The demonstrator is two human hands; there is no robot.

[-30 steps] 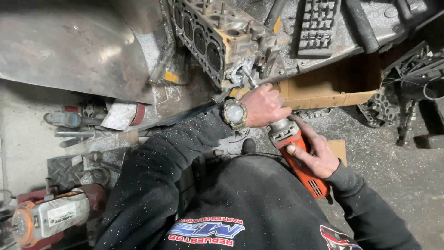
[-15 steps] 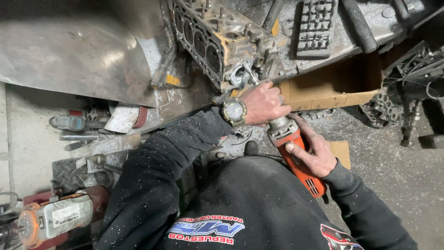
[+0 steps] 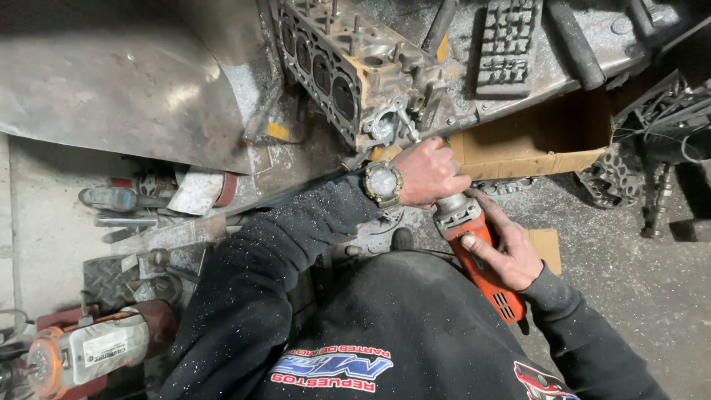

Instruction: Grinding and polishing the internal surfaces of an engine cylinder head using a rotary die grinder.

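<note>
I hold an orange angle grinder [image 3: 485, 270] with both hands at the edge of a metal bench. My left hand [image 3: 429, 174], with a watch on the wrist, grips the grey head end of the grinder. My right hand [image 3: 507, 255] wraps around its orange body, thumb on top. The grinder's head points toward a rusty engine cylinder head [image 3: 348, 67] lying on the bench; the disc is hidden behind my left hand. My dark sleeves are dusted with fine metal specks.
An open cardboard box [image 3: 533, 141] sits under the bench to the right. A dark ribbed metal casting [image 3: 507, 48] lies on the bench. A second power tool [image 3: 89, 352] lies at lower left among hand tools [image 3: 118, 200]. Metal parts [image 3: 652, 185] clutter the floor at right.
The hands and grinder hold nearly the same place; the view has shifted slightly, and my left hand sits a little closer to the cylinder head's end.
</note>
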